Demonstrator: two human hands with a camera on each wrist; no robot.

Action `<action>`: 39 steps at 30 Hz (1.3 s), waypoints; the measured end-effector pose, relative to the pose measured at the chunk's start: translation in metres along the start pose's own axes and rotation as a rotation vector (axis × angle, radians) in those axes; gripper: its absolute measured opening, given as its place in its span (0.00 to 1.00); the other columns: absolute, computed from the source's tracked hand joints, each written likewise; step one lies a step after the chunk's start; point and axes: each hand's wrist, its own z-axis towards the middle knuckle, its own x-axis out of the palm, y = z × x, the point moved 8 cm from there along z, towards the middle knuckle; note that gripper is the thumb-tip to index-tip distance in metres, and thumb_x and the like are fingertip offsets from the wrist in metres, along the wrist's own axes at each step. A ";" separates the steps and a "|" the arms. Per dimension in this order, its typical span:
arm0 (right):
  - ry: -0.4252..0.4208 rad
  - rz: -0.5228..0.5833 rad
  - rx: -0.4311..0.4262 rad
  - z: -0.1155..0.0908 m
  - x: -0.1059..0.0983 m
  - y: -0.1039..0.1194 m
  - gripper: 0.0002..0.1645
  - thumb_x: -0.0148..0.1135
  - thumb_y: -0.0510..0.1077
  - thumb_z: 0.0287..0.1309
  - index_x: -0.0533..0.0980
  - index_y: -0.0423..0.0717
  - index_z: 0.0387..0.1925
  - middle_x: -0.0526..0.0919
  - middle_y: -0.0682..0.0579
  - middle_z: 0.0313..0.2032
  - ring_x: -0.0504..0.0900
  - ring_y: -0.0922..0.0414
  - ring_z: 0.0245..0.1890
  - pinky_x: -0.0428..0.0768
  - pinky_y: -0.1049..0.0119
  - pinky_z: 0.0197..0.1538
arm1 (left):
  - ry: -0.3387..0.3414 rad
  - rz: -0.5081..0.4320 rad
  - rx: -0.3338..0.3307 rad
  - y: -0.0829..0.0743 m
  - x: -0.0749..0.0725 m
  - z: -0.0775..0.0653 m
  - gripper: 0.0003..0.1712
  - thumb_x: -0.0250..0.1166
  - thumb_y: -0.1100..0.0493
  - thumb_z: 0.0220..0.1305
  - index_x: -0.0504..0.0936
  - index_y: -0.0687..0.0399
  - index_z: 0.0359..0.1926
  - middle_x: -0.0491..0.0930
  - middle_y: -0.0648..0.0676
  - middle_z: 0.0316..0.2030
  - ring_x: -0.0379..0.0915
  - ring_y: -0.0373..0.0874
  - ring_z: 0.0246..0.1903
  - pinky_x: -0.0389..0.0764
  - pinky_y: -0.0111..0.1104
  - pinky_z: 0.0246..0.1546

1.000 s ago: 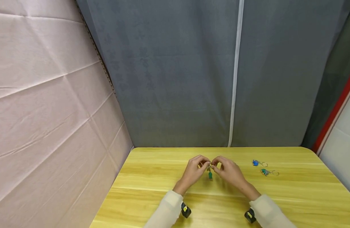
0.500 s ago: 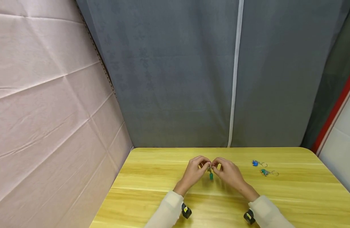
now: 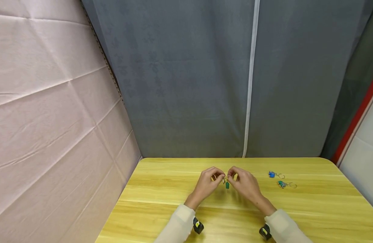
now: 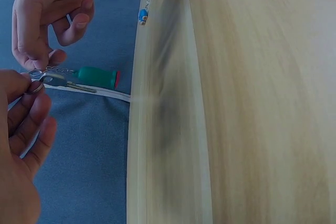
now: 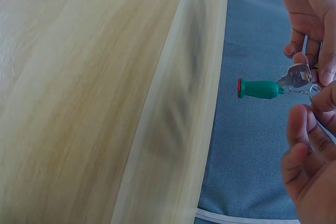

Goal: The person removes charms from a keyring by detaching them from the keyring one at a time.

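Note:
My left hand point(image 3: 205, 185) and right hand point(image 3: 245, 184) meet above the table, fingertips close together. A keychain with a green bottle-shaped charm point(image 3: 227, 185) hangs between them, its red end clear in both wrist views. In the left wrist view, my left thumb and finger pinch a small metal ring point(image 4: 35, 88) beside a silver key point(image 4: 55, 80). My right fingertips pinch the keychain's ring point(image 5: 315, 92) at the end of its short chain. Fingers partly cover the rings, so I cannot tell whether the key is threaded on.
Two other keychains lie on the table point(image 3: 162, 192) to the right: one with a blue charm point(image 3: 271, 174), one with a green and grey charm point(image 3: 282, 184). A grey curtain point(image 3: 189, 84) hangs behind the table, and pale cloth point(image 3: 53, 118) on the left.
My fingertips have drawn slightly apart, the right hand shifting a little to the right. The green charm has swung right and sits slightly higher. The left hand has barely moved.

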 end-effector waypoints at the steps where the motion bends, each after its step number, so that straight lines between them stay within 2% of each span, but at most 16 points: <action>1: 0.000 0.002 0.004 0.000 0.000 0.000 0.08 0.70 0.38 0.62 0.81 0.55 0.33 0.85 0.58 0.31 0.71 0.69 0.23 0.72 0.70 0.28 | -0.002 0.000 0.000 0.000 0.000 0.000 0.05 0.67 0.60 0.76 0.89 0.53 0.43 0.89 0.51 0.37 0.80 0.34 0.35 0.86 0.29 0.37; 10: -0.011 0.015 0.011 -0.001 0.001 0.000 0.04 0.67 0.42 0.67 0.83 0.52 0.34 0.85 0.56 0.31 0.72 0.68 0.24 0.73 0.70 0.29 | 0.002 -0.002 -0.005 0.000 -0.001 0.000 0.06 0.67 0.58 0.77 0.89 0.53 0.44 0.89 0.51 0.38 0.81 0.35 0.35 0.87 0.32 0.37; 18: -0.023 0.022 0.055 0.000 0.000 -0.001 0.03 0.67 0.40 0.67 0.83 0.51 0.35 0.85 0.56 0.30 0.70 0.67 0.22 0.71 0.70 0.27 | 0.000 0.005 0.011 -0.001 -0.002 -0.001 0.05 0.67 0.60 0.76 0.89 0.54 0.44 0.90 0.52 0.38 0.80 0.35 0.34 0.87 0.30 0.36; 26: -0.032 0.037 0.055 -0.002 0.001 0.000 0.05 0.67 0.38 0.66 0.83 0.51 0.34 0.85 0.56 0.31 0.70 0.67 0.23 0.71 0.71 0.29 | 0.007 -0.011 -0.021 0.003 0.000 -0.001 0.07 0.65 0.60 0.78 0.89 0.54 0.45 0.89 0.52 0.38 0.80 0.34 0.34 0.85 0.28 0.37; 39: -0.018 0.040 0.031 -0.001 0.005 0.000 0.06 0.71 0.37 0.63 0.82 0.50 0.36 0.85 0.55 0.32 0.66 0.69 0.20 0.68 0.71 0.25 | 0.021 0.011 -0.006 0.000 0.002 0.000 0.06 0.64 0.64 0.76 0.87 0.55 0.44 0.86 0.53 0.38 0.79 0.34 0.35 0.87 0.30 0.36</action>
